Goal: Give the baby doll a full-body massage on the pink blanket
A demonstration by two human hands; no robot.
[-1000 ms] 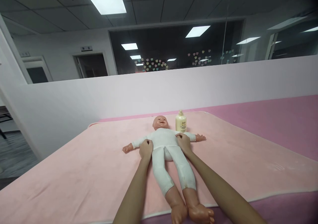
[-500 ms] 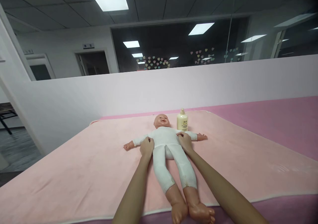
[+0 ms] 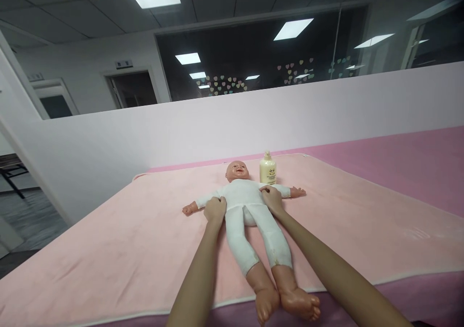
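Observation:
A baby doll with a white cloth body and bare plastic head, hands and feet lies on its back, feet towards me. My left hand is closed against the left side of its torso, fingers curled at the waist. At the opposite side, my right hand is also closed, its bent fingers touching the torso just below the doll's arm. The fingertips of both hands are partly hidden. A pale yellow pump bottle stands upright beside the doll's head, beyond my right hand.
Under the doll a pink blanket with a pale edge covers much of a pink padded surface. A low white wall runs behind, with a dark window above. Part of a dark-framed piece of furniture shows at far left.
The camera view has tilted slightly, so the doll and bottle appear a little higher and further right. Both hands keep the same hold at the doll's sides.

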